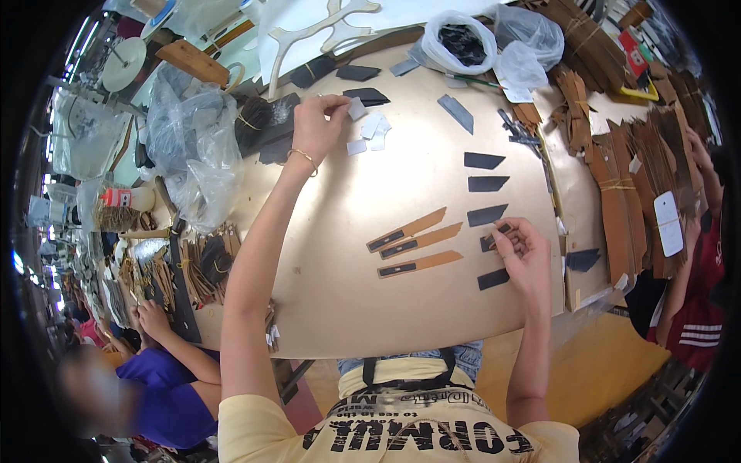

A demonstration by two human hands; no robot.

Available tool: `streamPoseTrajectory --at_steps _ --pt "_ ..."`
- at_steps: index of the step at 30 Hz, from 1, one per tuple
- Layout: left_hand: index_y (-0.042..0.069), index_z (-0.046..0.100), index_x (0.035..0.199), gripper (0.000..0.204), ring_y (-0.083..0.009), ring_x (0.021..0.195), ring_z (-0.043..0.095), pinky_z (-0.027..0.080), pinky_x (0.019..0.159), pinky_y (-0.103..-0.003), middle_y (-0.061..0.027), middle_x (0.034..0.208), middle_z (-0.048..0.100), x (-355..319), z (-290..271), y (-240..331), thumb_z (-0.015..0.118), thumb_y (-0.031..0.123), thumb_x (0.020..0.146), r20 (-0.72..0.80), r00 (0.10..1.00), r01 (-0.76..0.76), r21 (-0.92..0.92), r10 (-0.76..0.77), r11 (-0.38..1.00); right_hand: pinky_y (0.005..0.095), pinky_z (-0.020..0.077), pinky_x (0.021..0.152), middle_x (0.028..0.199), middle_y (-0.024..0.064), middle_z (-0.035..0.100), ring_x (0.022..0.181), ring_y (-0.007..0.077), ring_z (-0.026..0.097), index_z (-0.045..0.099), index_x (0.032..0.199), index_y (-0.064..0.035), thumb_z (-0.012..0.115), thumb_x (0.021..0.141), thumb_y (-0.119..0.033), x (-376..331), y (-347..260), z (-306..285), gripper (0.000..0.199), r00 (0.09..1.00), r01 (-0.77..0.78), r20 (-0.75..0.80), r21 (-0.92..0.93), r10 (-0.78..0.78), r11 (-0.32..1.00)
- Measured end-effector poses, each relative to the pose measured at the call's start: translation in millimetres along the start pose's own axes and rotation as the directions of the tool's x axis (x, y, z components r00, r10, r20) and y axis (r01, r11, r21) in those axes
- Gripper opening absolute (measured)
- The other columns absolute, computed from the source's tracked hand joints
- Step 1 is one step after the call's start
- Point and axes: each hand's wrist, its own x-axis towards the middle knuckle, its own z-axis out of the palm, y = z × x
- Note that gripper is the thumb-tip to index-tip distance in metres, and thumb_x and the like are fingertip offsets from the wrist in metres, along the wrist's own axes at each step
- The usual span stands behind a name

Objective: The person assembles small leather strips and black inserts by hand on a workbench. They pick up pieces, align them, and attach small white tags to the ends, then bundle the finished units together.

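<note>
My left hand (318, 122) reaches to the far left of the table, its fingertips pinching a small pale grey square (356, 109). Beside it lie several loose pale squares (376, 126) and a stack of black slanted strips (368, 96). My right hand (522, 245) is closed around a small dark piece (504, 228), partly hidden by the fingers. It hovers over a column of black slant-ended strips (487, 215). To its left rest three tan strips (429, 261) with black ends, each bearing a small pale mark.
Clear plastic bags (193, 147) and black bundles (255, 123) stand at left. A white bag of black scraps (461, 42) sits at the back. Tied brown strip bundles (617, 193) and a white tag (668, 224) line the right. Co-workers sit on both sides.
</note>
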Motion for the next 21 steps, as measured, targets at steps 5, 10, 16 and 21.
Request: streamPoseTrajectory --at_steps 5,10,16,21 --pt "0.005 0.056 0.137 0.051 -0.0088 0.069 0.066 0.053 0.066 -0.024 -0.0114 0.085 0.073 -1.6 -27.5 5.8 0.069 0.004 0.088 0.154 0.988 0.015 0.059 -0.024 0.998 0.0196 0.0469 0.061 0.079 0.0016 0.063 0.068 0.0052 0.056 0.065 0.104 0.0044 0.065 0.089 -0.001 -2.1 -4.9 -1.5 0.016 1.0 -0.021 0.003 -0.008 0.021 1.0" --pt "0.0 0.063 0.126 0.04 -0.0089 0.071 0.067 0.054 0.067 -0.023 -0.0083 0.085 0.073 -38.8 -33.4 58.1 0.07 0.003 0.087 0.342 0.939 0.1 -0.319 0.017 0.942 0.0194 0.0477 0.062 0.08 0.0013 0.064 0.07 0.005 0.059 0.065 0.104 0.0042 0.064 0.089 -0.001 -3.0 -5.8 -2.4 0.015 0.999 -0.04 -0.016 0.036 0.041 0.999" --pt "-0.005 0.069 0.106 0.026 -0.0037 0.069 0.062 0.051 0.063 -0.019 -0.0034 0.077 0.069 -121.6 48.8 138.3 0.071 0.004 0.082 0.695 0.718 0.398 -0.451 0.035 0.799 0.0183 0.0477 0.061 0.078 0.0007 0.064 0.069 0.0042 0.059 0.065 0.101 0.0047 0.065 0.089 0.0 1.3 -1.2 -4.1 0.013 0.998 -0.061 -0.009 0.131 0.063 0.989" --pt "-0.008 0.066 0.1 0.02 -0.0058 0.059 0.062 0.05 0.056 -0.02 -0.0061 0.072 0.068 -133.8 70.5 146.6 0.068 0.002 0.083 0.723 0.684 0.439 -0.297 -0.101 0.848 0.0191 0.0484 0.06 0.076 0.0023 0.065 0.068 0.0046 0.06 0.065 0.096 0.005 0.067 0.087 0.0 1.7 0.6 -7.2 0.01 0.999 -0.051 -0.004 0.084 0.052 0.995"
